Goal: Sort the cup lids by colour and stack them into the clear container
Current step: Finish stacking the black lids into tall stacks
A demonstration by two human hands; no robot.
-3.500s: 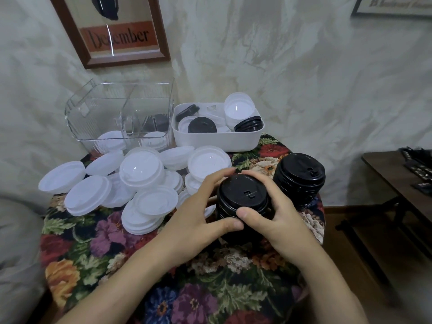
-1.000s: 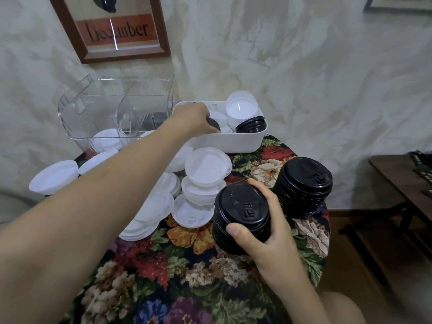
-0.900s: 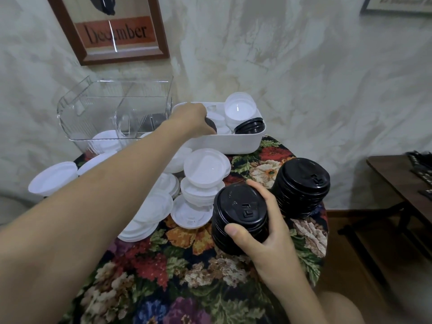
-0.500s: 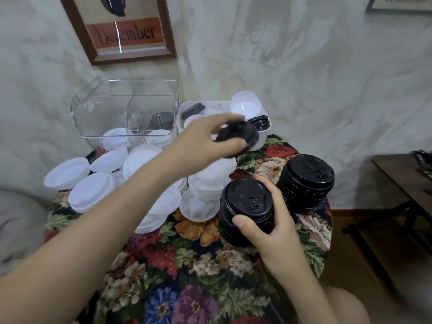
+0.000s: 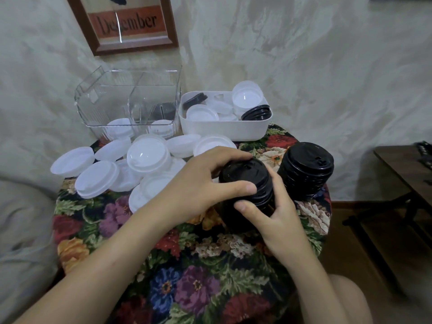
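Observation:
A stack of black lids (image 5: 247, 181) stands on the floral table, and both hands wrap it. My left hand (image 5: 198, 185) presses the top black lid from the left, thumb across the front. My right hand (image 5: 273, 213) grips the stack's lower right side. A second, taller stack of black lids (image 5: 306, 169) stands just to the right. Several white lids (image 5: 147, 157) lie scattered at the table's left. The clear container (image 5: 112, 101) stands at the back left with a couple of white lids seen through its walls.
A white tub (image 5: 224, 129) behind the stacks holds mixed white and black lids. The round table's floral cloth (image 5: 187, 265) drops off on all sides. A dark side table (image 5: 402, 169) stands at the right. A framed picture hangs on the wall.
My left hand reached into the white tub, lifted out a black lid, and brought it down onto the stack that my right hand holds.

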